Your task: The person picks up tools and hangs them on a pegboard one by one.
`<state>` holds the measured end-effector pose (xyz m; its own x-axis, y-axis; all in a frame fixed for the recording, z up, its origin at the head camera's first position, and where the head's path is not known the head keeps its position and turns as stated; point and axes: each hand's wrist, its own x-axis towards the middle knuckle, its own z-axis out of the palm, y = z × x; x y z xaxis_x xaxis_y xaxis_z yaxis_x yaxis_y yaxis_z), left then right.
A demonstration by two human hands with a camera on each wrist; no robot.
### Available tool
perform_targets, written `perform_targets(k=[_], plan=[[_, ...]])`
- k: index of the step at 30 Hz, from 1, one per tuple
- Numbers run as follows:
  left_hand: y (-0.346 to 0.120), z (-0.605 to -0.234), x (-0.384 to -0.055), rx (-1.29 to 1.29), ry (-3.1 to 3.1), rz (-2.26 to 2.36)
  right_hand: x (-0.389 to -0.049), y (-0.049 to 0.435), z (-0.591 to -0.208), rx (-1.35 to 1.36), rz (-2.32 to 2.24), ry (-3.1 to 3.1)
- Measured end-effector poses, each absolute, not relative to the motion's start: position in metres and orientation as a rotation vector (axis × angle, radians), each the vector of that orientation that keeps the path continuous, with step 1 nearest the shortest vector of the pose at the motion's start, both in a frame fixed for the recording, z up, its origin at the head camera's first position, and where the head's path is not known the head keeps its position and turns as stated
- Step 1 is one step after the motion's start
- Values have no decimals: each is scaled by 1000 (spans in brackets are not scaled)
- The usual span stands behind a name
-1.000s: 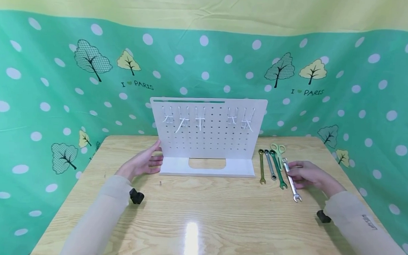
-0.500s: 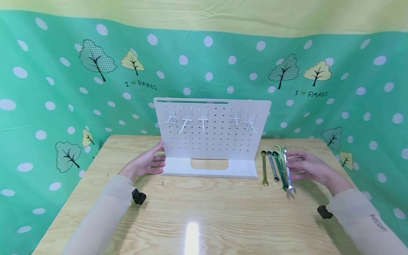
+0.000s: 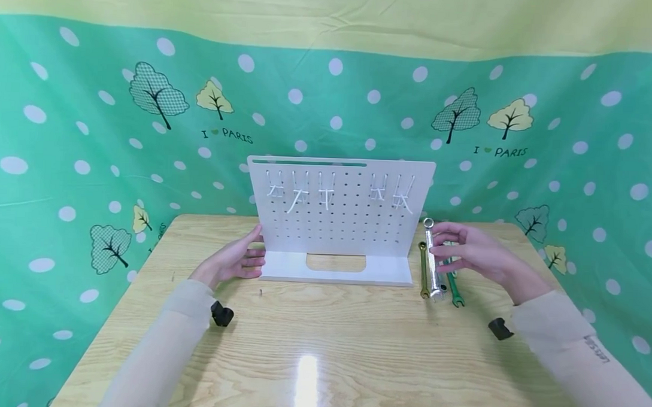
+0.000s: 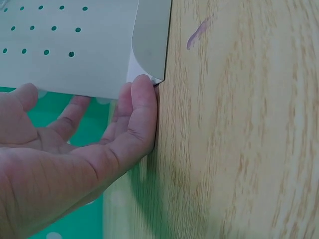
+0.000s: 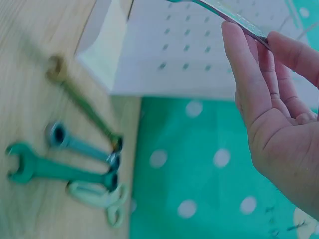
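My right hand [image 3: 472,253] pinches a silver combination wrench [image 3: 431,258] between thumb and fingers, raised off the table just right of the white pegboard [image 3: 336,229]. In the right wrist view only part of this wrench [image 5: 234,17] shows at the top, with the thumb and fingertips on it. At the board's left side, my left hand [image 3: 232,260] touches the edge with extended fingers. The left wrist view has the fingertips of this hand [image 4: 99,149] against the base corner.
Beside the board lie a gold wrench [image 5: 84,107], a grey-blue ratchet wrench [image 5: 82,146], a green wrench [image 5: 65,171] and pale green scissors [image 5: 92,194]. Several white hooks [image 3: 326,194] hang on the pegboard. A polka-dot curtain [image 3: 329,126] stands behind the wooden table [image 3: 354,336].
The right hand has lifted the silver wrench and carried it left over the other tools, toward the board's right edge. The left hand stays at the board while the view shifts slightly.
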<state>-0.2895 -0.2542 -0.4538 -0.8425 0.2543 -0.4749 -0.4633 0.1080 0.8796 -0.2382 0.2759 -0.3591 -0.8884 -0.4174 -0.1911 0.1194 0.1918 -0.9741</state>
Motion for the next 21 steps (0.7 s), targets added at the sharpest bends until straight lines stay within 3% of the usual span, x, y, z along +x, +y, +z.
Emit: perform_targets(k=[21], plan=[[-252, -452, -289, -235, 1888, 1765, -229, 236, -326, -408, -1724, 2141]])
